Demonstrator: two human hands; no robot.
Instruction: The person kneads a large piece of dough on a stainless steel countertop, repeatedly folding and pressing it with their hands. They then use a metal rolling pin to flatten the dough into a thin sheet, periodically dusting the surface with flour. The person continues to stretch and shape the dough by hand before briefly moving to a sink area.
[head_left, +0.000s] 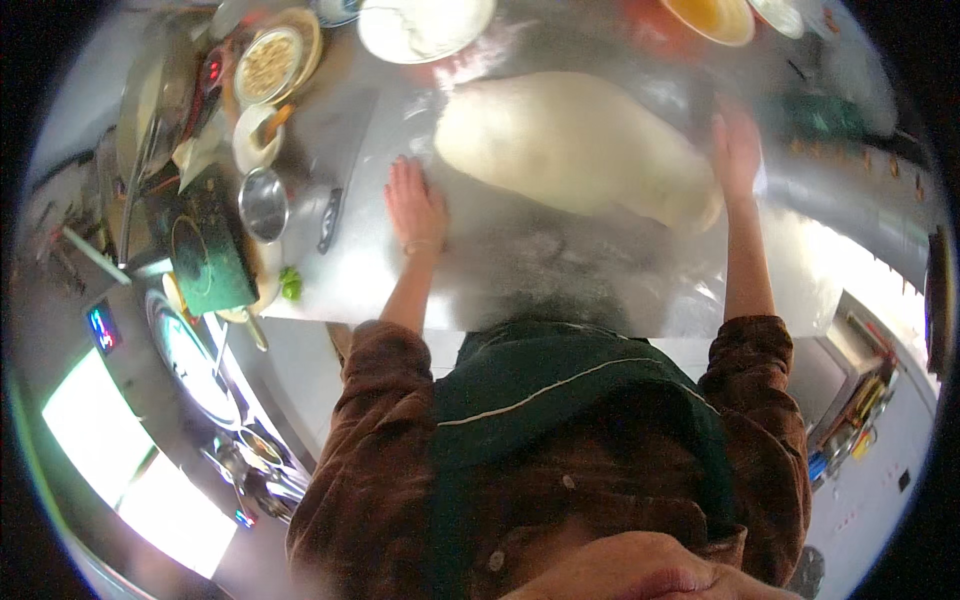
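A large sheet of pale dough (555, 142) lies on the metal worktable (517, 262), stretched out at a slant toward the right. My left hand (416, 206) rests palm down on the bare metal, left of the dough and apart from it, holding nothing. At the dough's right end is my right hand (736, 154), blurred, with its fingers pointing away from me. Whether it touches the dough edge I cannot tell. White flour is smeared on the metal beyond the dough.
Left of my left hand lies a black-handled knife (330, 221). Beyond it stand a metal bowl (263, 204), a white container (255, 142) and a bowl of chopped pieces (268, 66). A white basin (424, 30) and a bowl of yellow contents (712, 19) stand at the far side.
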